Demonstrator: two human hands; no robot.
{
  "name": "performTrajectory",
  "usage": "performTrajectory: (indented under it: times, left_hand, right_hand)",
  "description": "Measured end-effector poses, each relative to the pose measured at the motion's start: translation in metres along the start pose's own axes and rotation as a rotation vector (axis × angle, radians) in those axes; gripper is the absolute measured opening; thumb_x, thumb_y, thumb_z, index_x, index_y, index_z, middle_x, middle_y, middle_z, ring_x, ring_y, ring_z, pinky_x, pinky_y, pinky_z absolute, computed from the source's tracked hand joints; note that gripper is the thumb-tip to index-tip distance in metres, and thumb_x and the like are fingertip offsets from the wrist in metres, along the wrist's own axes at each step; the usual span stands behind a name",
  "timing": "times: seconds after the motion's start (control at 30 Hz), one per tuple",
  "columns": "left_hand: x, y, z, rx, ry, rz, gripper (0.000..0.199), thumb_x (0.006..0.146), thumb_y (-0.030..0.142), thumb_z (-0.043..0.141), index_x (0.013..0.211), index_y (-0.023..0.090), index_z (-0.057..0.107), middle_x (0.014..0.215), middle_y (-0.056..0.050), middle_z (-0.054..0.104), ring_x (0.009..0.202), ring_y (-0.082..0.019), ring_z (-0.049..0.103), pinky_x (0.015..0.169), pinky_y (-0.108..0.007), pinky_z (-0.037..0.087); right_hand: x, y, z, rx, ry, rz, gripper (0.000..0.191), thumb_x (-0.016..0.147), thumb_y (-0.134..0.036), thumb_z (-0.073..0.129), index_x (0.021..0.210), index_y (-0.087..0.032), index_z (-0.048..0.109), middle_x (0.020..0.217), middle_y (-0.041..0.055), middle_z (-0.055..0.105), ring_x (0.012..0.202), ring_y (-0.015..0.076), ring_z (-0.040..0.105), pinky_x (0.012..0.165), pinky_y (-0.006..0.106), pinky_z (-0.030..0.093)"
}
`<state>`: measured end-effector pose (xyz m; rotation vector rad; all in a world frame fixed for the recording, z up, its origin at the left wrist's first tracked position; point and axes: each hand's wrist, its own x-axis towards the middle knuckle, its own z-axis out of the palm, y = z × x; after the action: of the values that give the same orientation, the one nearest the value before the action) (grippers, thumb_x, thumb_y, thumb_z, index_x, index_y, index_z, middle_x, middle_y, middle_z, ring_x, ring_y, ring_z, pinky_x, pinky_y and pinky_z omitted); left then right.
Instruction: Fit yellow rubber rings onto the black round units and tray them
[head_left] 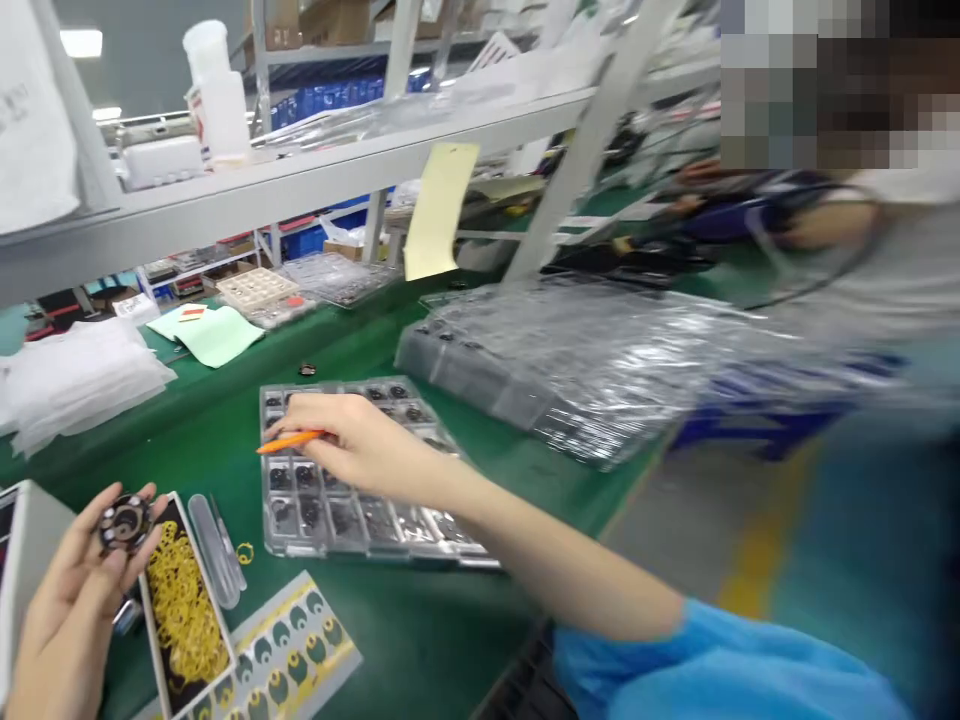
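Observation:
My left hand holds a small round black part with a ring-shaped centre and lighter spots around its rim, gripped between thumb and fingers. My right hand is closed around a thin orange pointed tool; its tip points left, and the fingers hide the rest. Beneath that hand lies a clear plastic tray with many square compartments, most with dark parts in them. Beside my left hand, a narrow white box holds a heap of yellow rings.
A sheet of stickers lies in front of the box. Tweezers in a clear case and one loose yellow ring are near it. Stacked clear trays stand at right, white sheets at left. A co-worker sits at the far right, blurred.

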<state>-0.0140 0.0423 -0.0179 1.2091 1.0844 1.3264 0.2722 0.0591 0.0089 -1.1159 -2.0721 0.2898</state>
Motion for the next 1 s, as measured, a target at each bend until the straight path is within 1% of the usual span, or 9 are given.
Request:
performTrajectory:
  times: [0.03,0.1,0.17,0.23,0.4,0.53,0.67,0.77,1.0]
  left_hand:
    - [-0.001,-0.001,-0.001,-0.004,-0.018,0.016,0.046,0.086,0.036,0.073,0.128,0.025,0.059,0.124,-0.008,0.067,0.115,-0.027,0.063,0.102,-0.032,0.051]
    - [-0.004,-0.002,-0.001,-0.018,-0.04,0.04,0.048,0.089,0.035,0.071,0.132,0.025,0.055,0.129,-0.008,0.064,0.119,-0.026,0.061,0.1,-0.029,0.052]
    - [-0.006,-0.001,0.0,-0.044,-0.065,0.07,0.048,0.091,0.034,0.069,0.135,0.025,0.053,0.13,-0.008,0.063,0.121,-0.026,0.059,0.101,-0.03,0.052]
    - [-0.007,0.002,0.001,-0.06,-0.087,0.098,0.045,0.092,0.031,0.069,0.134,0.025,0.055,0.129,-0.007,0.064,0.121,-0.025,0.059,0.102,-0.03,0.052]
    - [-0.009,0.004,0.005,-0.068,-0.155,0.147,0.037,0.093,0.025,0.067,0.129,0.03,0.061,0.128,-0.003,0.065,0.12,-0.022,0.06,0.099,-0.03,0.055]
    - [-0.012,0.002,0.009,-0.061,-0.212,0.145,0.035,0.095,0.021,0.063,0.128,0.032,0.061,0.128,-0.001,0.065,0.119,-0.021,0.061,0.101,-0.031,0.055]
    - [-0.015,0.002,0.013,-0.064,-0.241,0.14,0.036,0.096,0.017,0.06,0.128,0.035,0.062,0.129,0.0,0.064,0.121,-0.021,0.059,0.101,-0.03,0.055]
    - [-0.016,0.002,0.016,-0.066,-0.231,0.144,0.036,0.096,0.018,0.061,0.128,0.035,0.062,0.129,-0.001,0.064,0.121,-0.023,0.059,0.1,-0.03,0.056]
    - [-0.018,-0.001,0.023,-0.068,-0.116,0.119,0.035,0.092,0.026,0.067,0.126,0.026,0.063,0.128,-0.007,0.064,0.12,-0.027,0.06,0.095,-0.033,0.059]
  right_hand:
    - [0.012,-0.01,0.009,0.184,0.082,-0.04,0.027,0.088,-0.004,0.05,0.096,-0.014,0.074,0.081,0.0029,0.062,0.07,0.0124,0.056,0.065,0.024,0.04]
    - [0.031,-0.027,0.03,0.484,0.163,-0.064,0.017,0.088,-0.014,0.058,0.087,-0.014,0.075,0.073,0.0007,0.056,0.062,0.0104,0.049,0.058,0.024,0.036]
    - [0.044,-0.039,0.05,0.69,0.183,-0.021,0.014,0.084,-0.024,0.065,0.077,-0.014,0.072,0.071,0.0001,0.054,0.06,0.0103,0.045,0.058,0.025,0.035]
    - [0.051,-0.045,0.064,0.779,0.152,0.034,0.017,0.08,-0.028,0.067,0.07,-0.015,0.069,0.069,0.0002,0.054,0.06,0.0109,0.043,0.059,0.026,0.034]
    - [0.05,-0.05,0.08,0.757,0.029,0.102,0.017,0.076,-0.029,0.066,0.064,-0.018,0.065,0.071,0.0005,0.05,0.06,0.0116,0.04,0.058,0.027,0.032]
    - [0.045,-0.049,0.078,0.746,-0.051,0.13,0.016,0.078,-0.027,0.064,0.065,-0.018,0.066,0.082,0.0027,0.054,0.067,0.013,0.047,0.06,0.027,0.036]
    - [0.044,-0.05,0.077,0.772,-0.087,0.154,0.018,0.079,-0.026,0.064,0.063,-0.018,0.065,0.084,0.003,0.054,0.072,0.0138,0.052,0.064,0.027,0.04]
    - [0.042,-0.051,0.082,0.752,-0.059,0.153,0.018,0.079,-0.023,0.063,0.062,-0.017,0.063,0.081,0.0021,0.054,0.07,0.0129,0.051,0.062,0.026,0.041]
    - [0.035,-0.052,0.1,0.607,0.181,0.045,0.015,0.082,-0.014,0.06,0.067,-0.016,0.062,0.081,0.0031,0.06,0.064,0.012,0.051,0.057,0.025,0.041]
